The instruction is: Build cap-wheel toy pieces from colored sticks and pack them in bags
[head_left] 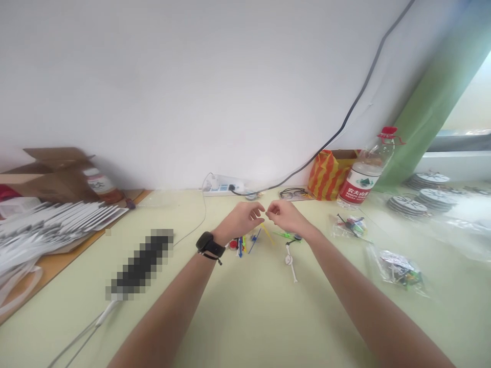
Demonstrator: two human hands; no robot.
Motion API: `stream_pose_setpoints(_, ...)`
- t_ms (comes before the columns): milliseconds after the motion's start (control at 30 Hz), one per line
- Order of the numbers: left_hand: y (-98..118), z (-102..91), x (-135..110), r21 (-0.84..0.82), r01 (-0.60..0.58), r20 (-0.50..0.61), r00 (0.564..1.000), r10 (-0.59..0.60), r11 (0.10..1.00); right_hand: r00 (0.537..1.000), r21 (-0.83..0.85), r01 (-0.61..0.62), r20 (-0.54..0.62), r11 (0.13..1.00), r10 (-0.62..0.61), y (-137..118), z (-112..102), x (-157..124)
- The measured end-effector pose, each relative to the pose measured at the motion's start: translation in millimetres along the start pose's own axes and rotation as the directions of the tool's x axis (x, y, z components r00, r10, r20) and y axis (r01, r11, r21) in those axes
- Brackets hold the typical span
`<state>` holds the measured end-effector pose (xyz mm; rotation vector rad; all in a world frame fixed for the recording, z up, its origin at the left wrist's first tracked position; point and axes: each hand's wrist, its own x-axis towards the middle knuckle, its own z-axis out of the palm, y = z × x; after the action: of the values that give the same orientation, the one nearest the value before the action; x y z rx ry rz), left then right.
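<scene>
the left hand (243, 217) curls loosely open, plastic sticks (240, 247) at its six o'clock; the right hand (286, 214) pinches, contents unclear; at two o'clock a bottle (362, 176) reads "nongfu spring".

A plain, pale wall (161, 92) is rising behind the light green desk (261, 317), which is stretching across the foreground. At right, a green surface (425, 107) is slanting upward, and bright light (475, 97) is glowing beyond it.

And here on the left wrist (220, 237), just left of centre frame, a black rounded watch (205, 241) is showing, its broad black strap (218, 250) wrapping round, a thin dark cord bracelet (209, 256) dangling a short end.
</scene>
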<state>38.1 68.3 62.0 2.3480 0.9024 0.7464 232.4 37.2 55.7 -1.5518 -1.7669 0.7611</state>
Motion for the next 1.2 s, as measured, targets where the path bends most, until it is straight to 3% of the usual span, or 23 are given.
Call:
stream_pose_setpoints(67,-6.9,-2.7,-0.2,0.048,0.009,0.001,1.0,-0.009,0.999,0.996,-0.093,0.078,0.041,0.993,-0.074,3.1,1.4,-0.1)
stream_pose_setpoints(133,-11.2,-7.1,0.2,0.065,0.009,0.001,1.0,-0.009,0.998,0.978,-0.108,0.155,0.159,0.982,-0.136,2.1,3.0,-2.5)
stream_pose_setpoints(233,-13.6,-14.2,0.9,0.09,0.014,-0.004,1.0,-0.014,0.996,0.946,-0.113,0.174,0.296,0.978,-0.134,-3.2,11.7,-8.0)
stream_pose_setpoints(400,-16.0,-23.6,0.2,0.111,0.037,-0.004,0.999,-0.037,0.993,0.947,-0.269,0.14,0.318,0.953,-0.049,-3.9,35.7,-11.2)
stream_pose_setpoints(500,-14.6,-29.5,-1.6,0.103,0.071,0.019,0.997,-0.074,0.992,0.94,-0.305,0.148,0.339,0.941,-0.038,-1.8,38.0,-10.0)
stream_pose_setpoints(600,-7.8,-35.2,-3.7,0.075,0.101,0.081,0.991,-0.107,0.992,0.953,-0.26,0.147,0.295,0.954,-0.066,-5.4,27.2,-9.8)
stream_pose_setpoints(767,8.6,-35.7,-4.3,-0.088,0.14,0.207,0.971,-0.119,0.986,0.98,-0.222,0.197,0.056,0.955,-0.189,-21.3,4.9,-12.5)
stream_pose_setpoints(900,13.6,-29.7,-1.4,-0.275,0.148,0.171,0.98,-0.104,0.95,0.948,-0.241,0.293,-0.05,0.925,-0.313,-27.7,1.6,-14.6)
stream_pose_setpoints(1000,11.2,-29.5,-0.1,-0.38,0.17,0.119,0.984,-0.134,0.909,0.908,-0.142,0.388,-0.108,0.911,-0.404,-24.8,5.1,-13.5)
stream_pose_setpoints(1100,7.6,-33.1,-0.6,-0.485,0.178,0.07,0.984,-0.165,0.856,0.919,0.076,0.349,-0.221,0.934,-0.326,-19.0,8.2,-9.5)
stream_pose_setpoints(1133,6.6,-34.2,-1.0,-0.511,0.175,0.063,0.984,-0.166,0.842,0.94,0.166,0.306,-0.21,0.937,-0.27,-17.4,8.5,-8.0)
stream_pose_setpoints(1200,5.0,-35.3,-1.6,-0.53,0.174,0.076,0.984,-0.158,0.83,0.979,0.343,0.203,-0.08,0.917,-0.187,-15.8,8.0,-5.6)
